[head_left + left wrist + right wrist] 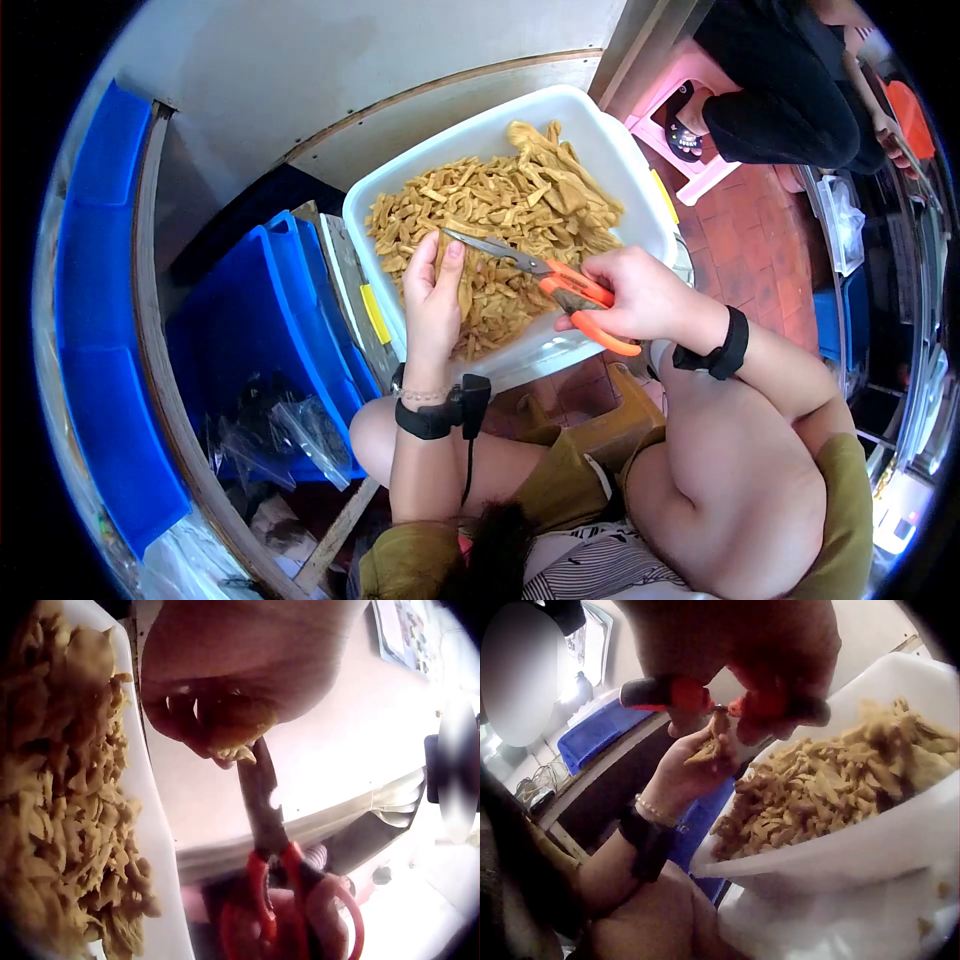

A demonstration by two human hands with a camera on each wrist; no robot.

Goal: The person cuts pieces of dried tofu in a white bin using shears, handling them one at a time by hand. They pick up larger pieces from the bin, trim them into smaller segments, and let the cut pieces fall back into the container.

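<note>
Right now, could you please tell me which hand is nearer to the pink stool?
Right. In the head view, the right hand is below the pink stool; the left hand is farther off, below and left.

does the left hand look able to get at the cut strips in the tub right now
Probably yes: the tub is open and the cut strips lie just past the left hand, though it would likely need to release its held piece first.
</note>
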